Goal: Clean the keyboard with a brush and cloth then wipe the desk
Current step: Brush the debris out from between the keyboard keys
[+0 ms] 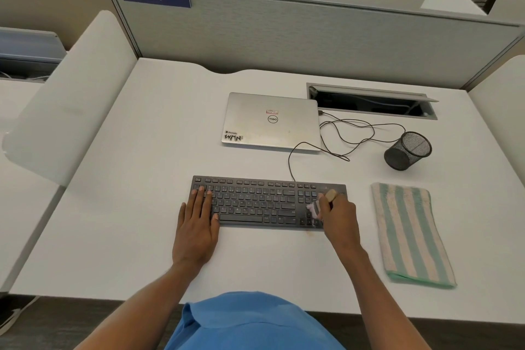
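Brushing stage, by my judgement: right hand (339, 216) grips the brush (330, 195) at the keyboard (255, 202)'s right end, left hand (197, 224) presses flat with fingers straight; cloth (409, 233) untouched, desk (142, 207) wipe outstanding.

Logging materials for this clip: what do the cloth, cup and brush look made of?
The cloth: soft terry-like fabric, matte; fuzzy pile, green and cream stripes. The cup: black wire mesh, probably metal; you can see through its weave. The brush: handle looks like pale wood, bristles light and soft; blurred, so uncertain.
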Motion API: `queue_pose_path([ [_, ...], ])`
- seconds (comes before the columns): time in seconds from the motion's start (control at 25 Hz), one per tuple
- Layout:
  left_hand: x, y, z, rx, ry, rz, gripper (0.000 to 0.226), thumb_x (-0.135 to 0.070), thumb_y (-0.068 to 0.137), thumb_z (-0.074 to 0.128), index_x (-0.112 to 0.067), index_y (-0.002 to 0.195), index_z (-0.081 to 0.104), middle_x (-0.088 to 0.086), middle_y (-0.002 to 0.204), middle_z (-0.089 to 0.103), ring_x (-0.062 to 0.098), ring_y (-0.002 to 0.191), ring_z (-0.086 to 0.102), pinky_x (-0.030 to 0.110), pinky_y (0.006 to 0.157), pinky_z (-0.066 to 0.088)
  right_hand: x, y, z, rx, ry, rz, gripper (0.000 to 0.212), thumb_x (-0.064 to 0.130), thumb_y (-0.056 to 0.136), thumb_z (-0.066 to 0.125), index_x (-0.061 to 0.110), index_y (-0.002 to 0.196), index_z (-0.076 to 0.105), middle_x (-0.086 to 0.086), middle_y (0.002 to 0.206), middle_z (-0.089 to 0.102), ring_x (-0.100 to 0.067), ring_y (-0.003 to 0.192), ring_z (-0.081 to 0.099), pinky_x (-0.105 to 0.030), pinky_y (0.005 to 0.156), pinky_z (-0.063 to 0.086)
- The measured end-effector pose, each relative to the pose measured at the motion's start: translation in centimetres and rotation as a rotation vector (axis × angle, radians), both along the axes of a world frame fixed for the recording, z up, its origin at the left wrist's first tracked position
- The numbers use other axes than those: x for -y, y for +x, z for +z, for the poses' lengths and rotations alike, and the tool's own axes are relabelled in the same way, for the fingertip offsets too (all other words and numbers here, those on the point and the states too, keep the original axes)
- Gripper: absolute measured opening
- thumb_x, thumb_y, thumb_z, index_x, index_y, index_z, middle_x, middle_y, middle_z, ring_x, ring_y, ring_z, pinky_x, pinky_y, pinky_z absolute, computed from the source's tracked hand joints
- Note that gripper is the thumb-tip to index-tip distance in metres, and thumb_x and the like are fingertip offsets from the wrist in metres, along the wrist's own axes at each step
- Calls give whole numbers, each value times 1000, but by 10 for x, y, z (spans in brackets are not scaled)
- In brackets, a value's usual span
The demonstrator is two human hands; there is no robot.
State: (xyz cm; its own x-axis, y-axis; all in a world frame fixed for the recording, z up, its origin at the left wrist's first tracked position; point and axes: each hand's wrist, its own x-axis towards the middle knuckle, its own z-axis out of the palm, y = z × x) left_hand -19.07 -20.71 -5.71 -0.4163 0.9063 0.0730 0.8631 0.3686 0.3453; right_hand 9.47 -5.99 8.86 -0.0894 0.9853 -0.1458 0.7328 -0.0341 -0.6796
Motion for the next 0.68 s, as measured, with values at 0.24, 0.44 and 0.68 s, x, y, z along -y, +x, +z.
queue_pose_path([
  [0.24,0,1,0,-6,3,0,65,-39,108,25,-14,168,22,2,177,13,16,164,3,49,132,14,-7,11,-3,154,-98,68,41,27,104,50,11,67,51,0,60,55,-20,56,56,-33,52,40],
  [0.44,-1,1,0,-5,3,3,65,-38,108,26,-14,168,23,1,177,13,16,164,3,49,132,15,-5,2,2,15,28,1,41,25,104,50,4,69,51,4,57,54,-9,52,54,-26,47,37],
  [0.68,0,0,0,-4,-2,1,65,-39,108,25,-13,168,21,1,177,13,15,164,2,49,132,14,11,8,-3,83,-82,87,45,27,105,45,19,61,43,13,55,47,-12,51,48,-24,48,30],
])
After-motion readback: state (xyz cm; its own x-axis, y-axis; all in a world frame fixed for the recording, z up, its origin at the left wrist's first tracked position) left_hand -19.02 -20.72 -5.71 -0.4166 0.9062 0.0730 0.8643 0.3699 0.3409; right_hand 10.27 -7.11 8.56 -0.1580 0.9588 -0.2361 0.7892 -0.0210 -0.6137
